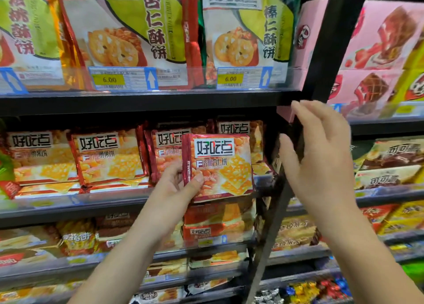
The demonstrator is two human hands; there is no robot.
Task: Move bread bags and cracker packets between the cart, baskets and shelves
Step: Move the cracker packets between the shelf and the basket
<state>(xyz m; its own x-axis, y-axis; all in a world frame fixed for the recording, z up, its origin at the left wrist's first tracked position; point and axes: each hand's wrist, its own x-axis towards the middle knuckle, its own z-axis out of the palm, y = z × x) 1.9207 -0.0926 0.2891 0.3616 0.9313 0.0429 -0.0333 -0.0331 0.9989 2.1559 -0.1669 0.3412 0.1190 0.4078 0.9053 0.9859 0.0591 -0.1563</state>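
- At the right end of the middle black metal shelf, the left hand holds a flat red-and-orange foil cracker packet upright, with the thumb on its front and the fingers curled behind its lower left corner.
- The packet is off the shelf, just in front of a row of similar red cracker packets along the shelf's front edge.
- The right hand is raised beside the black upright post, fingers loosely spread and holding nothing.
- Large green-and-cream biscuit bags stand on the shelf above.
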